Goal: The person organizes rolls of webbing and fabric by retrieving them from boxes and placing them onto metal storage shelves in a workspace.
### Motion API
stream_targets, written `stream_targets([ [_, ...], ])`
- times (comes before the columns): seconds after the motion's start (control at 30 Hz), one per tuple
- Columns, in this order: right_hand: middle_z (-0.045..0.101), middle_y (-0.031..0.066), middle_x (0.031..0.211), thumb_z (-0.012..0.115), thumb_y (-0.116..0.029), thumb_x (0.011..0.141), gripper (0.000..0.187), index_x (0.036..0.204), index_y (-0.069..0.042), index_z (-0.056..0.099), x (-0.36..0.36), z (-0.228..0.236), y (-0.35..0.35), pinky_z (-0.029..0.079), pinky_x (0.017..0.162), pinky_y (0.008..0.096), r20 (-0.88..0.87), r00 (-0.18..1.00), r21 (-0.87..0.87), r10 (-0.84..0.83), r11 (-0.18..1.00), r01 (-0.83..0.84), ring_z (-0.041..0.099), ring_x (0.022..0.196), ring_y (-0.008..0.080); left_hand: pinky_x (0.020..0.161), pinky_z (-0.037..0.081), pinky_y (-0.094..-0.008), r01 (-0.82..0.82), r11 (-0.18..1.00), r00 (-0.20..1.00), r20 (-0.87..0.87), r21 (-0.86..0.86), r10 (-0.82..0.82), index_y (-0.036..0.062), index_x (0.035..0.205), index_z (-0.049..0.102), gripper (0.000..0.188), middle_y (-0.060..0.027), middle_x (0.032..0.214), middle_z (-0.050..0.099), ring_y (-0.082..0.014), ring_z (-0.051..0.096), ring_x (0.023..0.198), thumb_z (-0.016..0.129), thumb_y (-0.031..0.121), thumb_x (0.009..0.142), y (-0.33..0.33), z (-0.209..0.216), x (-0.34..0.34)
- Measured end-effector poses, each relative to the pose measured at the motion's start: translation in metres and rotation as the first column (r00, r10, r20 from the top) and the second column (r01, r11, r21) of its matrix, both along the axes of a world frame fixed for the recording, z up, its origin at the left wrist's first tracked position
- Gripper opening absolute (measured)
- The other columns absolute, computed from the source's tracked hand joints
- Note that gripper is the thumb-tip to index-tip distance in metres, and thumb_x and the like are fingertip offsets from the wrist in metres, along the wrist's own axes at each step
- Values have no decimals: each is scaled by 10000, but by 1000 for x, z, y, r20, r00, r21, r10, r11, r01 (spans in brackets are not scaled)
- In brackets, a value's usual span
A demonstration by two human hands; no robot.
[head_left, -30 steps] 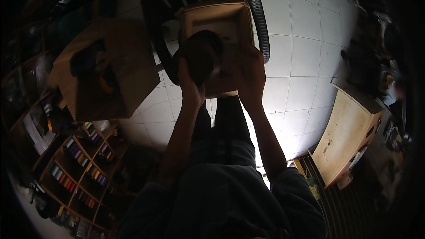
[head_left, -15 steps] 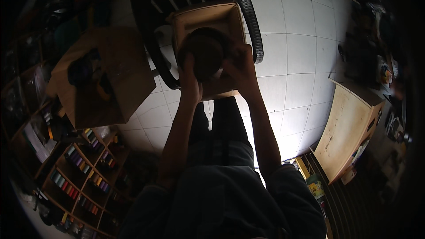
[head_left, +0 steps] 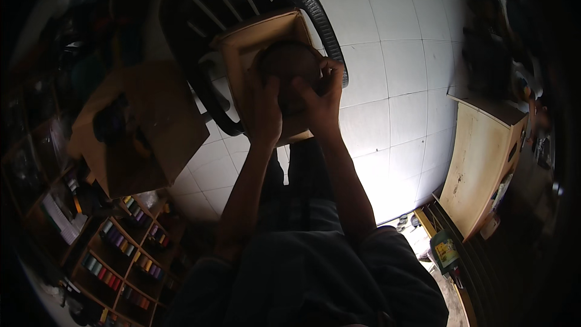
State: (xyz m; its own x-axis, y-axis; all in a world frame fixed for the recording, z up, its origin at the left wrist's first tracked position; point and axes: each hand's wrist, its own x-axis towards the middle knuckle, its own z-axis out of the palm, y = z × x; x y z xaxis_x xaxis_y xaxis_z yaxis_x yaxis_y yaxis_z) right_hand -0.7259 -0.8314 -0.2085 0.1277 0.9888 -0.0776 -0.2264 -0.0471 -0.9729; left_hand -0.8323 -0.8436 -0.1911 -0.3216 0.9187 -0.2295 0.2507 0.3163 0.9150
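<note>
Both my hands hold a dark, rounded object (head_left: pixel 289 62) that looks dome-like; in the dim light I cannot make out its kind. My left hand (head_left: pixel 267 112) grips its near left side, thumb on top. On the right side, my right hand (head_left: pixel 325 104) closes round it, with the thumb pressed on its surface and the fingers bent over the edge. Beneath it is an open cardboard box (head_left: pixel 233 41), which rests on a black plastic armchair (head_left: pixel 336 42).
Left of the chair stands a larger open cardboard box (head_left: pixel 172 121) with dark things inside. A wooden rack (head_left: pixel 124 260) of coloured thread spools is at lower left. Pale tiled floor (head_left: pixel 399 66) stretches to the right, toward a light wooden cabinet (head_left: pixel 475 163).
The view has shifted slightly, moving the chair and boxes. My right hand's thumb now lies further over the dark object, which shows more of its broad face.
</note>
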Motion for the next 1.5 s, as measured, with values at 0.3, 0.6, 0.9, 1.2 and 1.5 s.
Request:
stream_targets([
  [0.3, 405, 56, 991, 666, -55, 751, 442, 1075, -89, 367, 24, 4, 8, 349, 910, 304, -127, 985, -197, -120, 976, 93, 419, 1003, 164, 1085, 239, -367, 226, 973, 949, 235, -36, -212, 38, 1397, 299, 579, -143, 1415, 328, -248, 314, 1316, 476, 336, 933, -10, -26, -7],
  [0.6, 362, 72, 1049, 704, -146, 748, 512, 1102, -86, 339, 24, -7, 3, 296, 953, 316, -111, 991, -192, -71, 980, 49, 369, 1066, 178, 1055, 308, -382, 106, 991, 992, 65, 77, -111, 24, 1326, 407, 545, -148, 1329, 437, -275, 386, 1268, 628, 152, 845, -15, -9, 8],
  [0.9, 370, 82, 1066, 696, -196, 795, 484, 1103, -79, 341, 3, -8, -2, 291, 956, 321, -55, 974, -253, -220, 947, 199, 369, 1070, 185, 888, 445, -379, 140, 961, 899, -437, 237, -23, -10, 1101, 563, 303, -157, 1154, 512, -270, 542, 1052, 629, 55, 812, -40, -33, 7],
  [1.2, 359, 95, 1084, 672, -223, 832, 468, 1104, -81, 318, -10, 5, 1, 269, 963, 324, -142, 952, -283, -271, 933, 223, 367, 1064, 197, 838, 457, -366, 13, 952, 993, -119, 306, 25, 26, 991, 602, 260, -115, 1029, 542, -271, 535, 1021, 680, 61, 746, -34, -27, 22],
  [1.5, 363, 98, 1062, 717, -184, 798, 505, 1077, -60, 315, -11, 7, 8, 282, 953, 338, 118, 957, -94, -265, 957, 276, 361, 1060, 190, 891, 407, -422, 236, 956, 958, -208, 176, -198, 73, 955, 665, 291, -75, 828, 618, -228, 586, 890, 709, 125, 672, -32, -12, 8],
])
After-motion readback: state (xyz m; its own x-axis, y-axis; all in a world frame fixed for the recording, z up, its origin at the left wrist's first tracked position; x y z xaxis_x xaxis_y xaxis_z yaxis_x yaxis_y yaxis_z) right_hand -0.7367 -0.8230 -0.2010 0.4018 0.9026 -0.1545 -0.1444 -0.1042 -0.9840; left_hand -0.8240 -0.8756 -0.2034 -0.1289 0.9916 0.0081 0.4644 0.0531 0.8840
